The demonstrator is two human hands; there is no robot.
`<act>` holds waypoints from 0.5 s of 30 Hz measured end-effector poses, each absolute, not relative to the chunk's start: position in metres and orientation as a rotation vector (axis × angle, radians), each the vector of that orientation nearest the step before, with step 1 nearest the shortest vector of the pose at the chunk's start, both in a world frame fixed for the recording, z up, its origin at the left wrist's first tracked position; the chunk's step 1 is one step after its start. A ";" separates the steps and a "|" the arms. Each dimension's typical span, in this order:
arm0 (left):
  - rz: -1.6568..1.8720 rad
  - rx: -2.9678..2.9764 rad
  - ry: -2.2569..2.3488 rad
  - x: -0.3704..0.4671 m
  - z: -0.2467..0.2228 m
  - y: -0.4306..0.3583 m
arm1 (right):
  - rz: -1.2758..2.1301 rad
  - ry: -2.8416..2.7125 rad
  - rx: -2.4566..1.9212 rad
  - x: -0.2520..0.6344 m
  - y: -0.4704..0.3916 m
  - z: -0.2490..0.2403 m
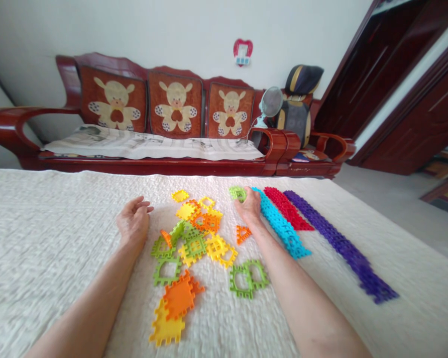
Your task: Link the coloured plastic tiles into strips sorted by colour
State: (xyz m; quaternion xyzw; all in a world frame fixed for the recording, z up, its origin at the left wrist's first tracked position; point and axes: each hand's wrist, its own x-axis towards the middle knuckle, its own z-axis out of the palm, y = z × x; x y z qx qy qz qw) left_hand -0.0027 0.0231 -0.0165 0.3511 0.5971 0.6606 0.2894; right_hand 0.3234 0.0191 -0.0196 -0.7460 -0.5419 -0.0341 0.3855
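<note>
Pinching a light-green, notched plastic piece (pixel 236 193), my right hand (pixel 249 205) points it toward ten o'clock, long way unclear; my left hand (pixel 132 223) has its fingers loosely apart.

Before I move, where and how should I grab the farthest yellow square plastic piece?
Pinch the yellow square plastic piece by its left edge, probably with your left hand from the left: it seems flat, that edge faces white quilted cloth, and yellow and orange plastic pieces crowd its near side.
</note>
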 end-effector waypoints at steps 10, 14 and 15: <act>1.722 0.957 1.615 -0.003 -0.016 0.023 | -0.137 -1.443 -1.907 0.321 0.018 -0.021; 1.712 0.962 1.619 -0.004 -0.017 0.023 | -0.127 -1.456 -1.930 0.320 0.017 -0.019; 1.712 0.964 1.620 -0.004 -0.017 0.023 | -0.126 -1.457 -1.933 0.320 0.017 -0.018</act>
